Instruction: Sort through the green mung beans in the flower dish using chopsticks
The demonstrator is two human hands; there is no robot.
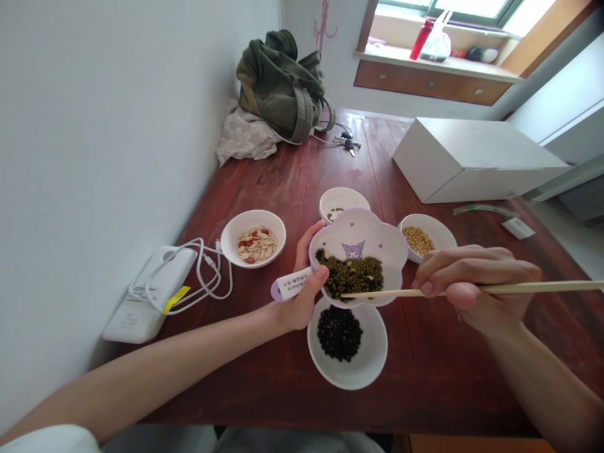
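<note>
My left hand [306,286] grips a flower-shaped white plate [361,228] by its rim, with the thumb on top and the fingers beneath. A purple cartoon cat is printed on the plate, above a heap of dark green beans [349,274]. My right hand [472,280] is shut on wooden chopsticks [519,289], whose tips reach over those beans. Just below the plate sits a white bowl [372,371] of black beans. Nearby, other white bowls hold soybeans [418,240], a few green beans [340,201] and peanuts [252,244].
A white power bank with a tangled cable [151,292] lies on the red-brown wooden table [425,390], beside the wall on the left. Farther back are a white box [472,160], an olive bag [283,88] on crumpled cloth, and keys [346,143].
</note>
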